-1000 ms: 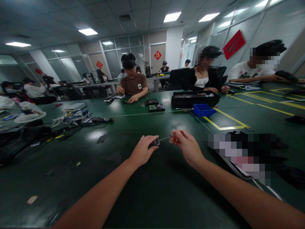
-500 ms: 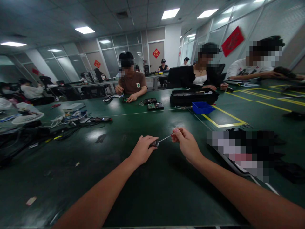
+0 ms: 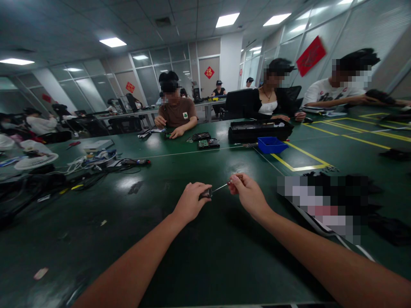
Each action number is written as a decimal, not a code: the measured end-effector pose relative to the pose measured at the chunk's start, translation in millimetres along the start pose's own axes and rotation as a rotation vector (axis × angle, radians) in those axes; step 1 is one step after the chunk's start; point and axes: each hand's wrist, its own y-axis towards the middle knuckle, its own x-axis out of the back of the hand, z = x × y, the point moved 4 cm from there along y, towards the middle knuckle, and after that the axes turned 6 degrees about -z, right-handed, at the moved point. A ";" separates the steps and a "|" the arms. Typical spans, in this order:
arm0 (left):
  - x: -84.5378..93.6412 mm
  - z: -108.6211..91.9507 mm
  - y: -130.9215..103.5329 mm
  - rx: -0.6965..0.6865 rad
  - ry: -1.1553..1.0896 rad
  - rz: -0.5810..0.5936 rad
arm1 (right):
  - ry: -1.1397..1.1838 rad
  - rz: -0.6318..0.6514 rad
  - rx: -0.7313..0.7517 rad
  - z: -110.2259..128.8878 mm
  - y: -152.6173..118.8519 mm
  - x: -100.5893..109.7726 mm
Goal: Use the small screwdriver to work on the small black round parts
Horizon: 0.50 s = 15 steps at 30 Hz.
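My left hand is closed around a small dark cylindrical part, whose round end faces right. My right hand pinches the handle of a thin screwdriver, largely hidden by the fingers. Its bright metal shaft slants down to the left and reaches the round end of the part; whether the tip is inside cannot be made out. Both hands are just above the green table.
A blue bin stands before a long black housing. Circuit boards lie near a co-worker opposite. Tangled cables spread at the left. Dark parts and a blurred-out sheet lie at the right.
My right fingers have shifted and curled a little around the screwdriver handle. My left hand keeps the cylindrical part in nearly the same place. The view has moved slightly.
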 end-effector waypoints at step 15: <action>0.4 2.6 1.0 0.029 -0.048 0.016 | -0.231 0.007 0.184 13.7 -4.9 2.0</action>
